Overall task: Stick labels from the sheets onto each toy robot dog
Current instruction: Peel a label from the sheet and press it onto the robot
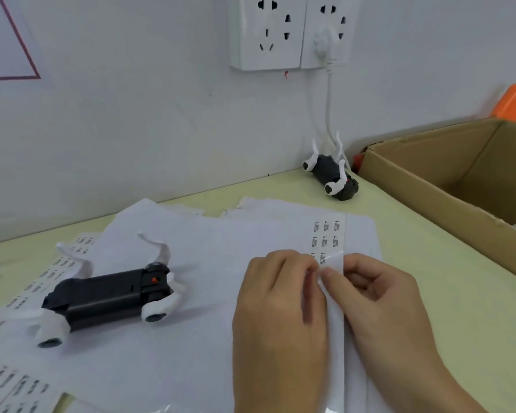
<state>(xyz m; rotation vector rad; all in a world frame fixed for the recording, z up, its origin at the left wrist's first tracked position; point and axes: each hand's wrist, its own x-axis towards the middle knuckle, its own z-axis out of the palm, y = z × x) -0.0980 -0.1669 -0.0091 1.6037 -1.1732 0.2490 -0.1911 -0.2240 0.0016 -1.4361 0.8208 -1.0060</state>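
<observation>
Left hand [280,296] hides part of label strip [329,236].

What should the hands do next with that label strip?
Probably peel one label free: the left hand and right hand both pinch the label strip at its printed rows, and the nearer toy robot dog lies belly-up, waiting beside them.

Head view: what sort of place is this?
Likely a small packing or labelling bench: label sheets spread on a table against a wall, toy robot dogs, an open cardboard box.
</observation>
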